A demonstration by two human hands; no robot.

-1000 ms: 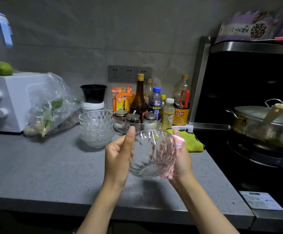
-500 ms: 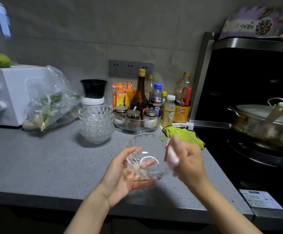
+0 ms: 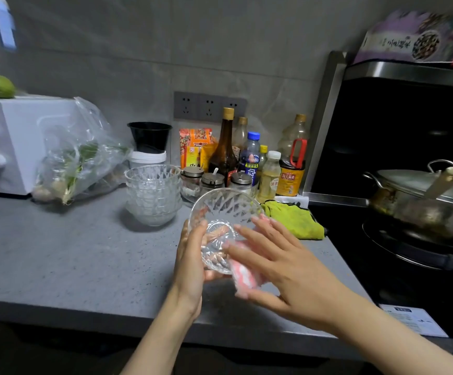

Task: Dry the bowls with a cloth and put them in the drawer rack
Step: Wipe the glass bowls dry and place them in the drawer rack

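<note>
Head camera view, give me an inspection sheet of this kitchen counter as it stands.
Surface: grey counter, speckled.
Job's things: glass bowl held tilted; stack of bowls waiting; pink cloth at bowl's rim.
Clutter: condiment bottles, plastic bag, green rag.
Hands: left hand grips bowl; right hand presses cloth.
Cables: nothing seen.
Surroundings: white oven, lidded pot on stove, wall sockets.

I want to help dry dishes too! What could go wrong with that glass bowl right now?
The clear cut-glass bowl is up in the air, cupped by only the left hand, so it might slip onto the grey speckled counter and break. The right hand rubbing with the pink-and-white cloth could push it loose.
</note>
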